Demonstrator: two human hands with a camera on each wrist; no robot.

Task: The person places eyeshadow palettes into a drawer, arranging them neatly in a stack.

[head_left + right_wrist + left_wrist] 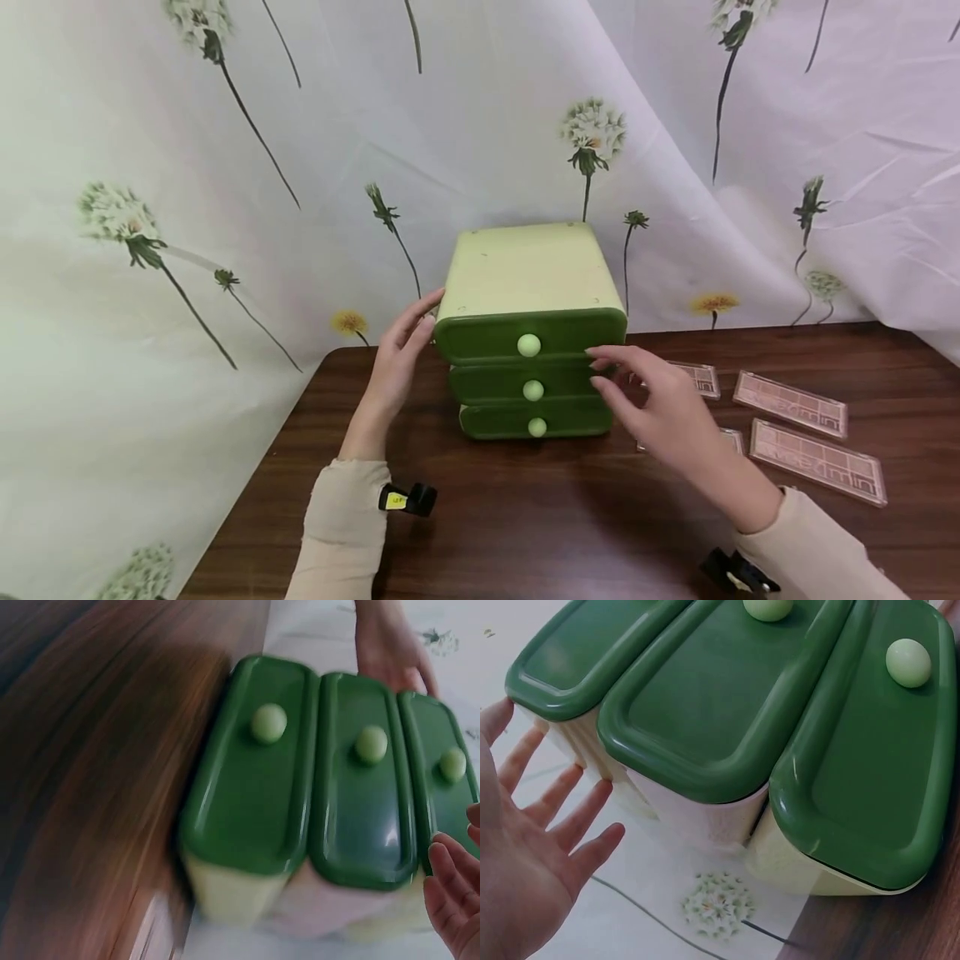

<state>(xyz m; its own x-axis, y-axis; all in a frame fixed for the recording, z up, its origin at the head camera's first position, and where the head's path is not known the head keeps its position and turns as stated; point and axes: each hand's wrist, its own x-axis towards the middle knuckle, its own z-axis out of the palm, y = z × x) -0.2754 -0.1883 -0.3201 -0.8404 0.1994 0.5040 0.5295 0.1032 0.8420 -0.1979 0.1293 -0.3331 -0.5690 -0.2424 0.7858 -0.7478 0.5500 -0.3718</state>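
A small chest of drawers (532, 271) with a pale yellow top stands at the back of the table. Its three dark green drawer fronts each carry a round light green knob (528, 345). My left hand (396, 367) is at the chest's upper left side; in the left wrist view its fingers are spread, with fingertips right at the side of the top drawer (592, 682). Before the right end of the fronts hovers my right hand (663, 408), fingers loosely bent and holding nothing. The right wrist view shows its fingertips (442, 855) close to the top drawer front (442, 802).
Several clear-cased makeup palettes (817, 461) lie on the dark wooden table (510, 517) to the right, some partly hidden behind my right hand. A white cloth (480, 125) printed with dandelions hangs behind the chest and along the left.
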